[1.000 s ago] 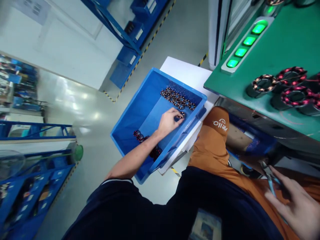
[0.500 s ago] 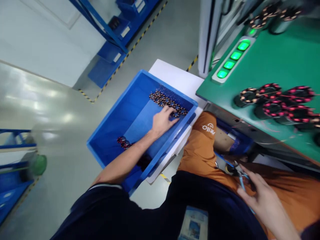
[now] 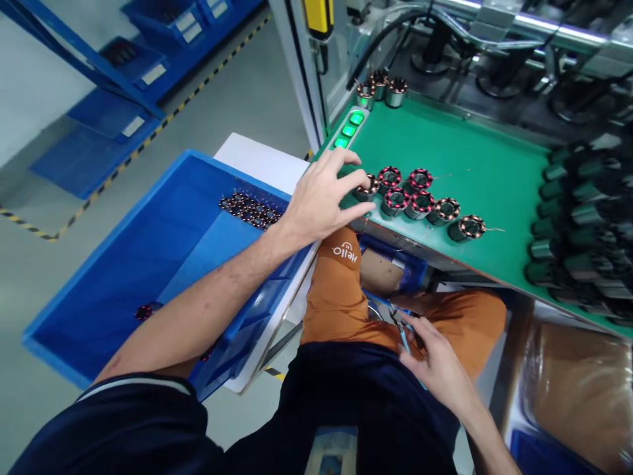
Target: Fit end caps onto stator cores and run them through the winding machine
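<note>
My left hand [image 3: 324, 194] is over the near left edge of the green worktop, fingers spread and holding nothing. Its fingertips are beside a copper-wound motor stator [image 3: 368, 191], which they partly cover; whether they touch it I cannot tell. Just right of it stand several stators with pink-red windings [image 3: 395, 200] and, farther along, copper-coloured ones [image 3: 467, 227] with loose wire ends. Low over my lap, my right hand [image 3: 435, 359] is closed around cutting pliers [image 3: 404, 333] with light blue handles, jaws pointing away from me.
A blue bin [image 3: 99, 227] on a white stand at left holds rows of stators [image 3: 250, 210]. Green-lit buttons [image 3: 349, 130] line the worktop's left edge. Stacked dark cylindrical parts [image 3: 588, 224] crowd the right. Machinery [image 3: 475, 59] runs along the back.
My left hand has left the stators in the blue bin and moved right to the worktop. The view has swung right. My right hand still holds the pliers over my lap.
</note>
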A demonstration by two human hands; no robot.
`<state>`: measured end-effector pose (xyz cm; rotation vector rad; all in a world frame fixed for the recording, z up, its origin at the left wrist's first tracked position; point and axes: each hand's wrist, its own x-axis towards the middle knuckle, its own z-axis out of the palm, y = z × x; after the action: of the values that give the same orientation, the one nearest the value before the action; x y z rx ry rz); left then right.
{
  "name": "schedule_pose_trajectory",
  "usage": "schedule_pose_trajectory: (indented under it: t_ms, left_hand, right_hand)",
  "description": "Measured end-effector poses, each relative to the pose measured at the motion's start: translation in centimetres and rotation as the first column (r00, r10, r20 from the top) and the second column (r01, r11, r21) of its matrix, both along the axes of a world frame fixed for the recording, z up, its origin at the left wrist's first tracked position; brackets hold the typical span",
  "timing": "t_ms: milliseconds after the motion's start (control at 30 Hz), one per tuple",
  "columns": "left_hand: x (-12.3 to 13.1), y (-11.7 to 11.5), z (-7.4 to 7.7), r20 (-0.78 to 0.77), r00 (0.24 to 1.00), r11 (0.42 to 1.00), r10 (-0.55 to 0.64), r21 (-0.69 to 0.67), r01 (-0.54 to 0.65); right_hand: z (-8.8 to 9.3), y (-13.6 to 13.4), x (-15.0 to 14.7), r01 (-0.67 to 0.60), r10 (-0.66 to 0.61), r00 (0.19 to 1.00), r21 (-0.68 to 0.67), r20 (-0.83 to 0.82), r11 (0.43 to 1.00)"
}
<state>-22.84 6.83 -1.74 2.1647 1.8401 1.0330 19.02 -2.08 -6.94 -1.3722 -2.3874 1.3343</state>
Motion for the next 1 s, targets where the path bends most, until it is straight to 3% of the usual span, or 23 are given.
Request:
schedule_pose_trajectory:
  t_ms: [67,133,233,300,367,433,500,600,700,767,867,1000]
  left_hand:
    - [0.0,0.3,-0.3,0.044,0.999,1.0,0.012,0.018,-0.012]
    - [0.2,0.2,0.5,0.131,0.991,0.998,0.026,0.048,-0.032]
    - [1.9,-0.4,4.1,0.306,0.951,0.974,0.054,0.193,-0.117]
    - [3.9,-1.2,7.3,0.362,0.932,0.911,0.005,0.383,-0.154]
    - [6.7,-2.6,9.8,0.32,0.945,0.852,-0.071,0.513,-0.109]
    - [9.7,-4.3,10.8,0.262,0.957,0.863,-0.126,0.505,-0.025]
    - [12.3,-6.2,10.0,0.259,0.958,0.911,-0.124,0.413,0.006]
    - [15.1,-8.3,6.8,0.272,0.956,0.955,-0.11,0.295,0.026]
    - [16.5,-9.3,3.4,0.306,0.944,0.971,-0.122,0.236,0.049]
    - [16.9,-9.6,2.0,0.309,0.943,0.976,-0.125,0.207,0.062]
    - [16.9,-9.9,1.3,0.272,0.95,0.976,-0.153,0.194,0.102]
    - [16.6,-10.0,1.6,0.238,0.955,0.974,-0.179,0.18,0.138]
  right_hand:
    - [-0.1,-0.3,0.8,0.026,-0.026,1.0,-0.002,-0.008,1.0]
    - [-0.3,-0.7,1.5,0.046,-0.046,0.999,-0.011,-0.019,0.999]
    - [-0.6,-0.9,2.2,0.06,-0.061,0.997,-0.021,-0.053,0.998]
    - [-0.3,-0.8,2.2,0.08,-0.081,0.993,-0.01,-0.087,0.997]
    - [0.7,-0.4,2.0,0.118,-0.115,0.983,0.012,-0.141,0.993]
    - [2.5,0.0,1.8,0.159,-0.147,0.964,0.034,-0.221,0.987]
    - [4.7,0.1,1.8,0.189,-0.165,0.938,0.05,-0.306,0.981]
    - [7.3,0.1,1.8,0.193,-0.163,0.907,0.039,-0.388,0.98]
    - [8.1,0.0,1.8,0.171,-0.157,0.887,-0.007,-0.434,0.985]
    - [7.8,-0.3,1.7,0.159,-0.154,0.878,-0.028,-0.452,0.987]
    - [7.3,-0.7,1.5,0.149,-0.149,0.874,-0.038,-0.462,0.988]
    - [7.5,-0.7,1.2,0.152,-0.15,0.875,-0.032,-0.46,0.988]
